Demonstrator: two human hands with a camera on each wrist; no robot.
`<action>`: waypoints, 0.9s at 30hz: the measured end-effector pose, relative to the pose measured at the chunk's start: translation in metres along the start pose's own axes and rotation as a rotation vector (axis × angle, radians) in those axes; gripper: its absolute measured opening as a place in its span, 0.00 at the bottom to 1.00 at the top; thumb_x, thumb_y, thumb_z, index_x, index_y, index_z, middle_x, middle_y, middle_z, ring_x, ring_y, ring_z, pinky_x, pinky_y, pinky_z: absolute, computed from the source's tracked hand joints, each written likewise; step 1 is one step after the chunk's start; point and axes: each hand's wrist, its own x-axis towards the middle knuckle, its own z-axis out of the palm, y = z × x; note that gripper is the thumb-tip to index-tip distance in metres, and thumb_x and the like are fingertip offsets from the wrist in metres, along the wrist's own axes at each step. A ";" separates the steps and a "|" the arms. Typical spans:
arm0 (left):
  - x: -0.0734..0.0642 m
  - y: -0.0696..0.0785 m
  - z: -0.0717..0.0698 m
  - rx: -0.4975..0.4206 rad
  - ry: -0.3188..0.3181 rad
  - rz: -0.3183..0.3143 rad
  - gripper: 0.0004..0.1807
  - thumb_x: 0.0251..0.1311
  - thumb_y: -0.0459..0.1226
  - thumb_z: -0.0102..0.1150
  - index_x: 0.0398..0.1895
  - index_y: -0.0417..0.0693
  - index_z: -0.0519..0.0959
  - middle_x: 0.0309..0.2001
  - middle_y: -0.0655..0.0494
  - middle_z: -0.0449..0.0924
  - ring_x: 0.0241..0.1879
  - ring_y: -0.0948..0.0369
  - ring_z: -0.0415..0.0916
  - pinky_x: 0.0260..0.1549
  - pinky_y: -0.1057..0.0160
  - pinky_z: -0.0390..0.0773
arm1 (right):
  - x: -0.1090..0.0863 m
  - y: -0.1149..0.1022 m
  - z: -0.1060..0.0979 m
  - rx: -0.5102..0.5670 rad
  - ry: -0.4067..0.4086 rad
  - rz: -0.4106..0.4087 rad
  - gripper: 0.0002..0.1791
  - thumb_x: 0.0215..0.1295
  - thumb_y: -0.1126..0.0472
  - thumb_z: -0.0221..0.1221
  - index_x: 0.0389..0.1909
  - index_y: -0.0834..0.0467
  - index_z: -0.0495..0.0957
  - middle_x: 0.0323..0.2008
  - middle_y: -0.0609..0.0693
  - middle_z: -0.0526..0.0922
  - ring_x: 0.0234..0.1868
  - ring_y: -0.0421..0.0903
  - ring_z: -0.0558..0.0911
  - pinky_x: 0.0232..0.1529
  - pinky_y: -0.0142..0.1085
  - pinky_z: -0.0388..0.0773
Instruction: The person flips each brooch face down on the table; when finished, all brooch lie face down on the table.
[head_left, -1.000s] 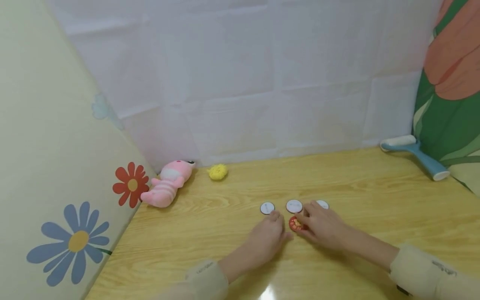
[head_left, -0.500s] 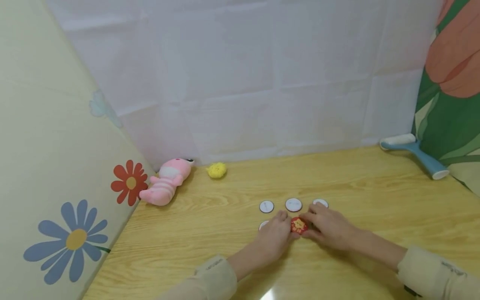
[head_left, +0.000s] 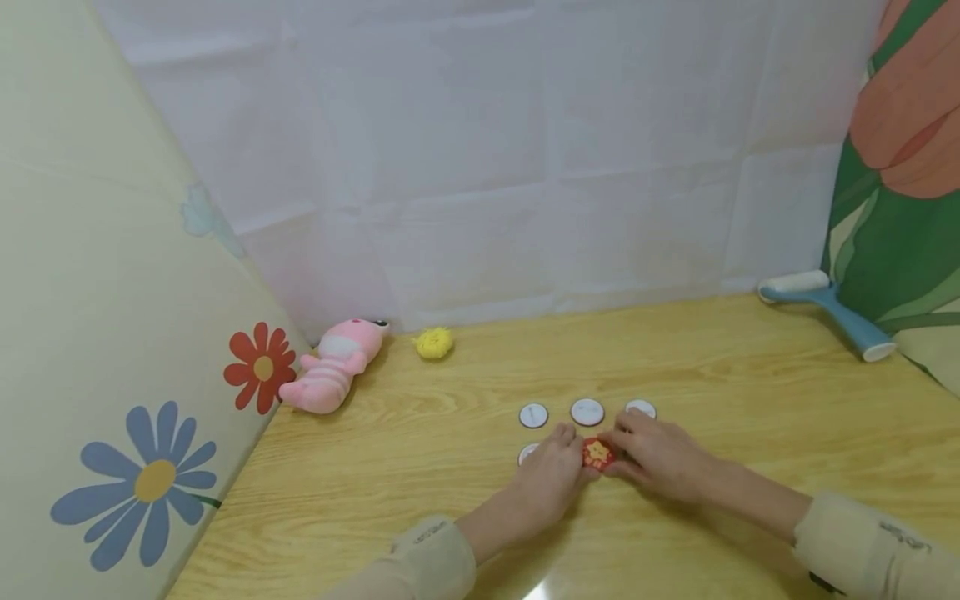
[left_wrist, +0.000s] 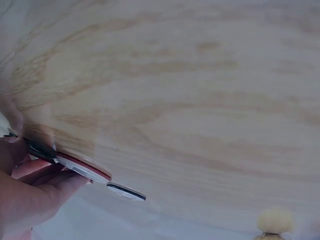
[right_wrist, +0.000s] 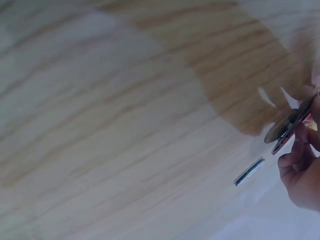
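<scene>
In the head view a red round pin badge (head_left: pixel 597 453) with a yellow star faces up, tilted toward the camera between both hands. My right hand (head_left: pixel 667 458) pinches its right edge. Against its left edge, my left hand (head_left: pixel 546 477) holds with curled fingers. Seen edge-on in the right wrist view is the dark side of the held badge (right_wrist: pixel 292 129). Behind the hands lie face-down badges with white backs: a left one (head_left: pixel 534 415), a middle one (head_left: pixel 587 411) and a right one (head_left: pixel 641 408), partly covered by the right fingers. Another white-backed badge (head_left: pixel 527 453) peeks out beside the left hand.
The wooden table (head_left: pixel 375 500) meets a white cloth (head_left: pixel 480 183) at the back. Along that edge are a pink plush toy (head_left: pixel 335 367) and a small yellow ball-like toy (head_left: pixel 433 342). A blue-handled lint roller (head_left: pixel 832 308) lies at the back right.
My left hand has moved right to the red badge, uncovering part of a white-backed badge. The red badge has shifted slightly right and nearer; its star shows more fully. Little differs since half a second ago.
</scene>
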 end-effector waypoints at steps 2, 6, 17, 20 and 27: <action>0.000 0.000 0.000 0.003 -0.008 -0.006 0.24 0.65 0.48 0.59 0.50 0.34 0.78 0.57 0.36 0.74 0.60 0.46 0.71 0.57 0.55 0.75 | 0.000 0.001 0.001 -0.020 0.010 -0.024 0.16 0.61 0.52 0.65 0.44 0.58 0.84 0.32 0.42 0.71 0.32 0.37 0.67 0.23 0.26 0.68; 0.000 0.000 0.003 0.030 0.019 -0.012 0.21 0.64 0.48 0.60 0.45 0.37 0.79 0.50 0.42 0.78 0.55 0.51 0.76 0.51 0.61 0.79 | 0.002 0.001 0.002 -0.071 0.023 -0.067 0.13 0.65 0.53 0.62 0.43 0.58 0.85 0.30 0.42 0.72 0.31 0.37 0.67 0.22 0.24 0.68; 0.001 0.001 0.007 0.066 0.155 -0.070 0.16 0.57 0.47 0.67 0.32 0.44 0.76 0.28 0.57 0.71 0.27 0.63 0.75 0.20 0.70 0.77 | 0.009 -0.002 0.002 -0.138 0.107 -0.096 0.06 0.63 0.62 0.61 0.27 0.55 0.78 0.26 0.43 0.70 0.29 0.40 0.70 0.19 0.29 0.71; 0.001 0.001 0.008 0.058 0.165 -0.078 0.17 0.57 0.46 0.68 0.33 0.43 0.75 0.27 0.56 0.71 0.24 0.62 0.75 0.18 0.69 0.77 | 0.009 -0.002 0.003 -0.111 0.113 -0.074 0.06 0.63 0.63 0.61 0.26 0.55 0.78 0.27 0.43 0.72 0.30 0.40 0.71 0.21 0.30 0.73; 0.001 0.002 0.008 0.024 0.151 -0.083 0.18 0.58 0.46 0.67 0.35 0.41 0.73 0.29 0.55 0.71 0.25 0.62 0.75 0.19 0.70 0.77 | 0.009 -0.003 0.006 -0.024 0.147 -0.017 0.04 0.63 0.64 0.62 0.28 0.55 0.81 0.27 0.42 0.75 0.30 0.39 0.73 0.26 0.33 0.76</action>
